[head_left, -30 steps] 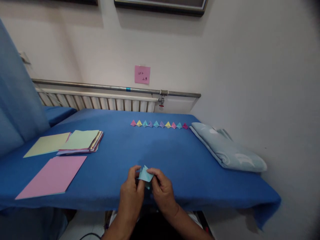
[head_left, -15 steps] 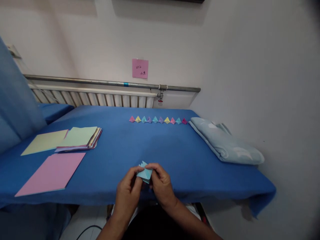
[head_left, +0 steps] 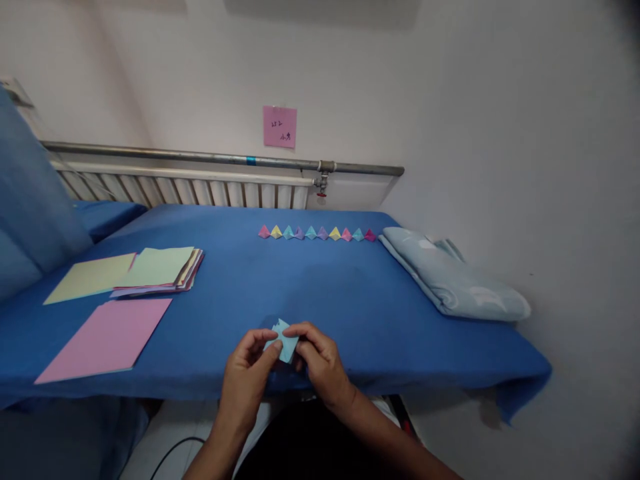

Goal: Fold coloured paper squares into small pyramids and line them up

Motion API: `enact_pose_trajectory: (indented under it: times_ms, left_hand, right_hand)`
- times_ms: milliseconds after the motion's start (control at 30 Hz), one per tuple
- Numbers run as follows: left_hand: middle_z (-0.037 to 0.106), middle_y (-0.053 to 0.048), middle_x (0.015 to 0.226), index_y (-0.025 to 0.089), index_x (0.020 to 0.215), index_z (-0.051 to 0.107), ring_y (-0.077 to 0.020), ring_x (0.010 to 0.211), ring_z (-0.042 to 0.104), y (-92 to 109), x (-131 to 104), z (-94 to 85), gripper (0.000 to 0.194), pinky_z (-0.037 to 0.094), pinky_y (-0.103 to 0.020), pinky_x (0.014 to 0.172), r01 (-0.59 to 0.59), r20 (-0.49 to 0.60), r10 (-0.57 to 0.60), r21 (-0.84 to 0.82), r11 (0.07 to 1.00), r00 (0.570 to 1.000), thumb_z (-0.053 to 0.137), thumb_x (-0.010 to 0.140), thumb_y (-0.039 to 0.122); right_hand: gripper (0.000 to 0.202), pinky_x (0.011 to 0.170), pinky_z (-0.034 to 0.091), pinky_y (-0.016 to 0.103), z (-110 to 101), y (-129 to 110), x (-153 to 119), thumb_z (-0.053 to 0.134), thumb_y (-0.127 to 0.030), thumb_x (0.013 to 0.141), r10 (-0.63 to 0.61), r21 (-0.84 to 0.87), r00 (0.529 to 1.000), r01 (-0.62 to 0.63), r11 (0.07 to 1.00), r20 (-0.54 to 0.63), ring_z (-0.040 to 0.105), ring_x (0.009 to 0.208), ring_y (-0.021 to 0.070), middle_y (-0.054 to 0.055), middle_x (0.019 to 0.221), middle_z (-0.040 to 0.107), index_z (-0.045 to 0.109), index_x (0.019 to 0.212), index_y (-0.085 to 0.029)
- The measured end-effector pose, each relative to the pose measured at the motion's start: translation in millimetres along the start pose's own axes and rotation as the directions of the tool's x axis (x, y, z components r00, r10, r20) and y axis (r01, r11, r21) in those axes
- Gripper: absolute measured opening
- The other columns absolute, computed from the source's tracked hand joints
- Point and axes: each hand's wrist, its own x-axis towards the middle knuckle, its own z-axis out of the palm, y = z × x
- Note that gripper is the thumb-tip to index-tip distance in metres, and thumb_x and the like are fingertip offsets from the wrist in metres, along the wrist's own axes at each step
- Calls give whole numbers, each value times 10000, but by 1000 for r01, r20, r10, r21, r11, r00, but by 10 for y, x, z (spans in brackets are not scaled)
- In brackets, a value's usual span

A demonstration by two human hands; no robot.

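Note:
A small folded piece of light blue paper (head_left: 287, 346) is held up near the front edge of the blue-covered table (head_left: 230, 280). My left hand (head_left: 246, 373) pinches its left side, thumb across the front face. On the right side, my right hand (head_left: 323, 363) grips it between thumb and fingers. Some of the fingertips are hidden behind the paper. Farther back lies a row of several small folded paper pieces (head_left: 311, 233) in pink, yellow, blue and purple, lined up side by side.
Left of my hands lie pink paper sheets (head_left: 107, 340), a stack of coloured paper (head_left: 160, 268) and a yellow sheet (head_left: 90, 277). A folded light blue blanket (head_left: 450, 280) sits at the right by the wall. Behind the table run a metal pipe (head_left: 190, 155) and a radiator (head_left: 200, 190).
The blue paper has turned between my fingers and shows a flatter face. My left thumb has come up onto its front. My view has tilted slightly down.

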Motion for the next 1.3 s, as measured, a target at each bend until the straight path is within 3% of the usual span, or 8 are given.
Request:
enact_pose_trajectory:
  times_ms: [167, 333, 500, 667, 800, 1000, 1167, 1300]
  left_hand:
    - [665, 9, 766, 182, 979, 566, -113, 607, 582, -4, 6, -8, 405, 477, -243, 601, 21, -29, -22, -8, 1000, 999, 697, 646, 372]
    - [666, 18, 712, 169, 1198, 454, -136, 640, 613, -11, 14, 11, 601, 483, -269, 649, 9, -12, -9, 9, 1000, 1000, 673, 677, 372]
    - [706, -33, 836, 162, 1121, 514, -168, 760, 646, -36, 15, -11, 519, 481, -291, 728, 2, 14, -3, 60, 998, 1000, 675, 691, 405]
    - [716, -33, 911, 189, 1015, 581, -169, 841, 643, -45, 15, -60, 389, 473, -278, 774, 18, 75, -18, 2, 1000, 997, 699, 700, 384]
    - [711, -1, 867, 199, 923, 632, -128, 835, 617, -36, 16, -103, 271, 459, -224, 772, 58, 148, -47, -74, 996, 988, 726, 696, 313]
    - [652, 23, 800, 202, 838, 651, -96, 689, 566, -29, -5, -123, 204, 463, -190, 601, 132, 220, -82, -223, 966, 972, 753, 667, 245]
    - [630, 13, 838, 195, 812, 652, -103, 744, 573, 12, -39, -104, 195, 485, -232, 723, 205, 258, -121, -329, 922, 958, 759, 653, 228]
    - [629, 16, 870, 207, 807, 654, -101, 802, 556, 2, -57, -142, 139, 447, -207, 762, 158, 266, -74, -310, 938, 961, 728, 694, 237]
  right_hand:
    - [239, 539, 422, 205, -41, -55, 18, 452, -203, 787, 1, -9, 997, 0, 1000, 77, 511, 537, 92, -32, 661, 545, 665, 896, -207]
    - [182, 485, 410, 192, 22, 4, 50, 497, -332, 847, 76, 49, 997, -75, 996, -20, 485, 499, 79, -32, 701, 554, 598, 936, -209]
    - [270, 468, 405, 187, 38, 39, 84, 581, -366, 782, 159, 144, 987, -158, 977, 4, 481, 544, 91, -14, 752, 569, 567, 995, -201]
    - [204, 545, 397, 201, -29, -23, 76, 608, -378, 776, 174, 72, 983, -179, 981, 62, 451, 554, 89, -44, 614, 510, 632, 791, -175]
    - [143, 615, 408, 216, -83, -62, 34, 627, -336, 777, 111, 63, 992, -114, 991, 53, 491, 636, 103, -34, 683, 540, 646, 778, -195]
    - [110, 720, 436, 260, -139, -124, -29, 618, -303, 805, -103, -117, 993, 110, 987, 60, 553, 773, 143, 7, 794, 604, 670, 806, -206]
    - [70, 740, 455, 272, -126, -195, -57, 613, -243, 824, -267, -181, 958, 282, 942, 104, 577, 801, 147, 22, 845, 623, 665, 858, -210]
    - [93, 756, 463, 276, -125, -240, -73, 611, -192, 824, -355, -212, 922, 382, 899, 155, 579, 825, 147, 23, 857, 631, 659, 899, -217]
